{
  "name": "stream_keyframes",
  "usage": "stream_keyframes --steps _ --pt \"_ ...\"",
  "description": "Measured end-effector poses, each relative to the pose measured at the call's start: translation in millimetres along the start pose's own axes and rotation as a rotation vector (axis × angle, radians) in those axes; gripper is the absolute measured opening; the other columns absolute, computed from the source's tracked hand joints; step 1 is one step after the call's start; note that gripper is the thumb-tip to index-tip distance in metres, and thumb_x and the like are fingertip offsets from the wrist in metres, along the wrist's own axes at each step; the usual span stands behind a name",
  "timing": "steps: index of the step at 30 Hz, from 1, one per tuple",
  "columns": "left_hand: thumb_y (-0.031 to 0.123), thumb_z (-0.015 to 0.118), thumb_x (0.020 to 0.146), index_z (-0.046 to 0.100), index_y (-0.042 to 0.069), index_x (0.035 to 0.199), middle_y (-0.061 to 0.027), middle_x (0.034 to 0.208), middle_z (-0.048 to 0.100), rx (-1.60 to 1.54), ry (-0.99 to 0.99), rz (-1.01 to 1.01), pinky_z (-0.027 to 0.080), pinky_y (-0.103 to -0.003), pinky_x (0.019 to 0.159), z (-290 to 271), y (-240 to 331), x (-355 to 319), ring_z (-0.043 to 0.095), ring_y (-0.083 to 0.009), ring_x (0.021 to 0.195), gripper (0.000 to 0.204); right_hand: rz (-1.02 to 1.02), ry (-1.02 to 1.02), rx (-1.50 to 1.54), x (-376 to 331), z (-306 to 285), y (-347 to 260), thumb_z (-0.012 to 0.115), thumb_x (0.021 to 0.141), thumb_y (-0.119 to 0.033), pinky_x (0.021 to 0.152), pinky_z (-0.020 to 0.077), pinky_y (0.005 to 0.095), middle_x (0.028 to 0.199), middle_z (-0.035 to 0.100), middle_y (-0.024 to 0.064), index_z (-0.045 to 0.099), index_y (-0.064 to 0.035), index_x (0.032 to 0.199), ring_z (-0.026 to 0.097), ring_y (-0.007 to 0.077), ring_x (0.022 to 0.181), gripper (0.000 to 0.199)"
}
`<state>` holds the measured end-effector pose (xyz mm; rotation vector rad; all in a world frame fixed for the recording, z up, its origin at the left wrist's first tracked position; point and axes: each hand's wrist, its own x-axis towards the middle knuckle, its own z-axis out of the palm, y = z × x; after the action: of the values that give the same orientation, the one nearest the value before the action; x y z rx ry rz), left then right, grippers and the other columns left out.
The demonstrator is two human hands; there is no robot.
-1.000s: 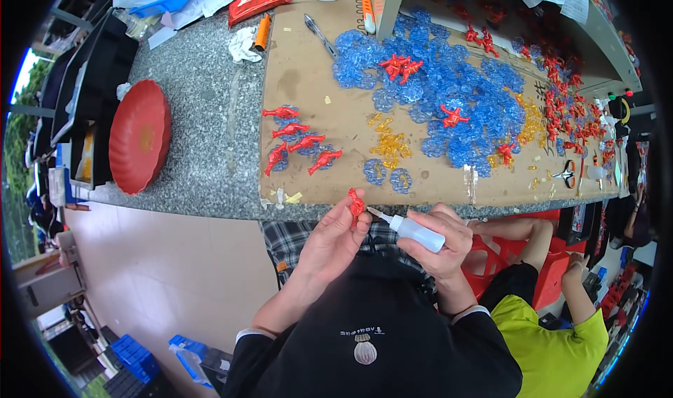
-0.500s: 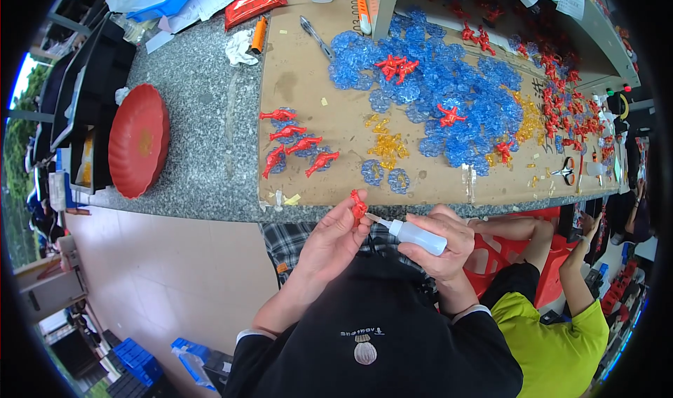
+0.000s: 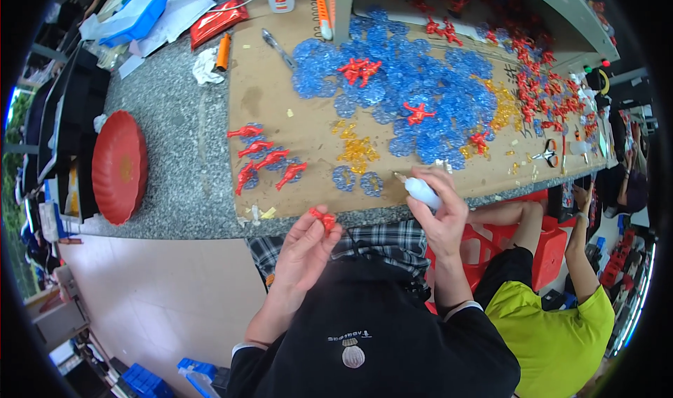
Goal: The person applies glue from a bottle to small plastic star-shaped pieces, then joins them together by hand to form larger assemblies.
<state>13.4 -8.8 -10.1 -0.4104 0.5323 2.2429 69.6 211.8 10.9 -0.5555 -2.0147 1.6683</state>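
- I am looking at a grey stone table with a big brown cardboard sheet lying on it.
- A round red plate is sitting on the stone at my left, apart from the cardboard.
- A crumpled white rag and an orange marker are lying near the cardboard's far left corner.
- Lots of blue plastic flowers are spreading over the middle of the cardboard.
- Small red figures are lying in a bunch near the left edge, some on blue rings.
- Little yellow bits are lying between them.
- Scissors are lying far right.

One red plate, one scissors
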Motion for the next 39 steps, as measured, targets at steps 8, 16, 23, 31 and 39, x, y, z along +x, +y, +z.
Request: stream_keyframes --steps 8,16,23,31,39 --pt "0.011 0.053 0.092 0.054 0.006 0.114 -0.0093 0.099 0.062 0.074 -0.013 0.013 0.052 -0.028 0.076 -1 -2 1 0.062 -0.0187 0.086 0.023 -0.130 0.121 -0.251 12 17 25 0.073 0.071 -0.005 0.073 0.0473 0.0300 0.094 0.063 0.0095 0.060 -0.0027 0.102 0.059 0.0198 0.082 0.033" --pt "0.014 0.052 0.093 0.052 0.006 0.116 -0.0087 0.100 0.061 0.139 -0.021 0.038 0.051 -0.028 0.072 0 1 0 0.061 -0.0179 0.084 0.024 -0.696 0.020 -0.516 -12 20 6 0.071 0.067 0.005 0.073 0.0453 0.0327 0.097 0.062 0.0099 0.059 -0.0030 0.104 0.057 0.0263 0.082 0.040" --pt "0.015 0.053 0.093 0.051 0.006 0.116 -0.0093 0.099 0.061 0.139 -0.055 0.044 0.049 -0.029 0.071 -3 9 -5 0.060 -0.0177 0.083 0.025 -0.512 -0.349 -0.853 12 70 -19 0.064 0.071 0.000 0.085 0.0314 0.0402 0.107 0.062 0.0064 0.056 -0.0067 0.113 0.049 0.0264 0.108 0.043" --pt "0.016 0.054 0.092 0.051 0.005 0.114 -0.0122 0.103 0.061 0.271 -0.039 0.210 0.048 -0.031 0.078 0 11 -7 0.059 -0.0171 0.089 0.025 -0.493 -0.450 -0.706 14 74 -19 0.068 0.069 -0.003 0.090 0.0299 0.0424 0.109 0.057 0.0082 0.054 -0.0083 0.116 0.046 0.0283 0.114 0.049" --pt "0.014 0.054 0.092 0.054 0.004 0.112 -0.0111 0.098 0.062 0.297 -0.031 0.262 0.046 -0.036 0.085 2 14 -10 0.058 -0.0246 0.099 0.022 -0.496 -0.517 -0.823 22 69 -27 0.071 0.069 -0.008 0.090 0.0295 0.0445 0.110 0.056 0.0070 0.055 -0.0084 0.114 0.043 0.0277 0.117 0.049"
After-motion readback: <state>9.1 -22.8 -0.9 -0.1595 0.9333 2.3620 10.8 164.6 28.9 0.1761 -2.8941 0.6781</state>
